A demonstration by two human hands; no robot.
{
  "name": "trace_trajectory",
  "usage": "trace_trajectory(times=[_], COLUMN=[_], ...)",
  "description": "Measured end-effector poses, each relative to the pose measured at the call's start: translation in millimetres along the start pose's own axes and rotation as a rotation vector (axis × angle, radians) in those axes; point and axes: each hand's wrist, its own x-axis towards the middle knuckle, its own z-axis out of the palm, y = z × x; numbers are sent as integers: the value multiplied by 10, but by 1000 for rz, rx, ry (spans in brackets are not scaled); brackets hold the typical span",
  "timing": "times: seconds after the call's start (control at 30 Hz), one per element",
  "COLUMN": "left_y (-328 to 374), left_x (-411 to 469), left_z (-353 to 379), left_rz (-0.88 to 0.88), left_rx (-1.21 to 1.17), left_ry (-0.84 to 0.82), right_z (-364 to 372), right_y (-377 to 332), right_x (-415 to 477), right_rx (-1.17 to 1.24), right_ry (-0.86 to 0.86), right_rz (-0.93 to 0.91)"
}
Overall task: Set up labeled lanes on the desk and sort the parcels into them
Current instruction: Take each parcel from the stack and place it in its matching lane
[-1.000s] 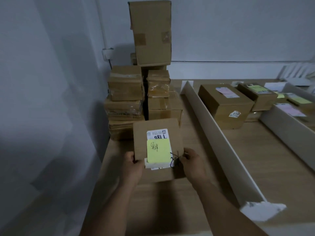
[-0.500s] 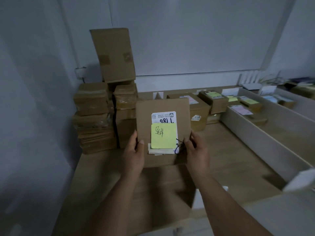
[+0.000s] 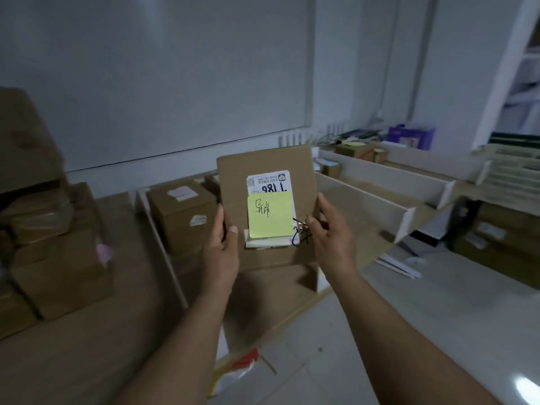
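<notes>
Both hands grip parcel [image 3: 263, 162], left hand [image 3: 220, 249] and right hand [image 3: 330, 232] at opposite edges; read sticky note [image 3: 270, 217] before choosing between dividers [image 3: 394, 178].

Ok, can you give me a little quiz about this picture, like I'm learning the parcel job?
1. True or false: the left hand and the right hand both hold the parcel.
2. What colour is the sticky note on the parcel? A pink, B yellow, C blue.
3. Fill the gap: the stack of brown boxes stands on the person's ___ side.

Key: 1 true. 2 B. 3 left.
</notes>
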Motion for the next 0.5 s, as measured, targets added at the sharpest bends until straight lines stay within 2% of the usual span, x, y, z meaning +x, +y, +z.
trace_trajectory(times=[0.23,0.5], left_y=[331,630], left_x=[-186,-273], left_z=[1313,2811], left_rz=[75,145], left_rx=[-67,-84], left_ry=[-137,-381], right_z=[-1261,-2530], right_y=[401,870], right_x=[366,718], right_rx=[-179,-287], right_ry=[175,381], right_rz=[-62,5])
